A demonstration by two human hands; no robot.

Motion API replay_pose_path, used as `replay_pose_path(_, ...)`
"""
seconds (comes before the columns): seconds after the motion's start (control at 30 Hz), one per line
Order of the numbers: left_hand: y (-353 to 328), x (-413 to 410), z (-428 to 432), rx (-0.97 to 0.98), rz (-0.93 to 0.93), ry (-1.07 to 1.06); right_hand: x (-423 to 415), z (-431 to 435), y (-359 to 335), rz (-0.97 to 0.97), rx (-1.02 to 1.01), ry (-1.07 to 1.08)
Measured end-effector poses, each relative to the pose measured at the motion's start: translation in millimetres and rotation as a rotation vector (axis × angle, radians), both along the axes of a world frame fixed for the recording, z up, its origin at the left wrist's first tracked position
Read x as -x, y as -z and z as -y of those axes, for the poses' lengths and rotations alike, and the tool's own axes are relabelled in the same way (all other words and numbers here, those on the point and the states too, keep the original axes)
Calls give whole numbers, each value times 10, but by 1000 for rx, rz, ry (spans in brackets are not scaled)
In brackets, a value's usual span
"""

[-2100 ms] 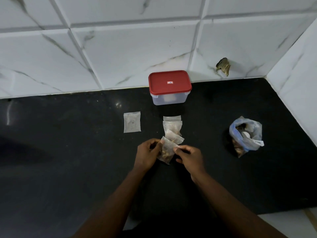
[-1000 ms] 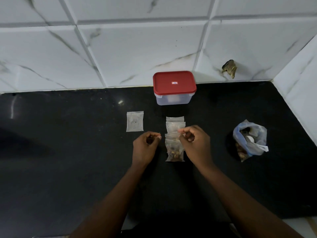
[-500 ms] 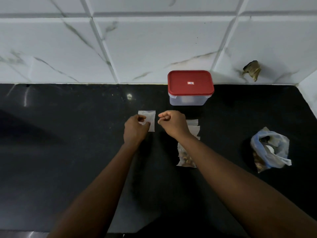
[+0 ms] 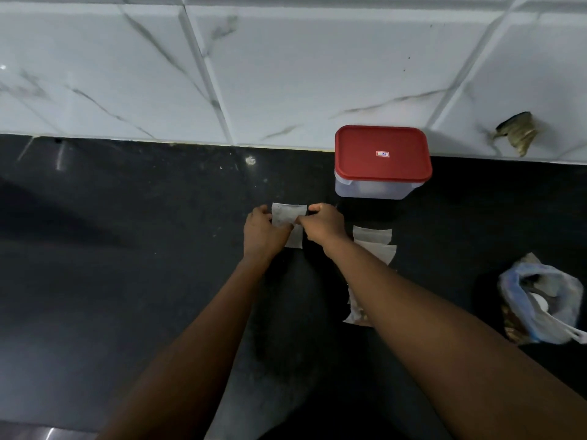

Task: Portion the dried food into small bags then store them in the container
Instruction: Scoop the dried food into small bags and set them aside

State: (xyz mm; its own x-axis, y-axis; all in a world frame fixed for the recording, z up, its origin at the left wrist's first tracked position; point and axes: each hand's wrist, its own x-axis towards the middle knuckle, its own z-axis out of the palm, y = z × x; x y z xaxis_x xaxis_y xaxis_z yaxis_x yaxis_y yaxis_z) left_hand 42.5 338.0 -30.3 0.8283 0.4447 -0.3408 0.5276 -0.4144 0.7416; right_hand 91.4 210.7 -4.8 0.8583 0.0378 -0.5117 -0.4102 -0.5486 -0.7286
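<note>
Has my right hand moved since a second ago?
Yes. The right hand left the row of filled bags and went left to the empty bag, left of the red-lidded container.

Black counter (image 4: 127, 249), red-lidded container (image 4: 381, 166), small bags (image 4: 373, 239), plastic bag (image 4: 540, 300)

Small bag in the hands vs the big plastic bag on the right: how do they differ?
The small bag lies flat and looks empty, pinched by the left hand and the right hand; the big plastic bag is crumpled, bulging, and untouched. The small bag is a neat rectangle, while the big plastic bag gapes open with brown dried food inside. Both rest on the black counter and are see-through plastic.
</note>
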Motion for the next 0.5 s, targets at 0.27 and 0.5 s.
replay_pose_path(0.27,-52,-27,184,83,117,168,29,283,-226,93,-156,98)
replay_pose_path(0.5,-438,188,692,193,326,198,365,810,-606,109,-254,7)
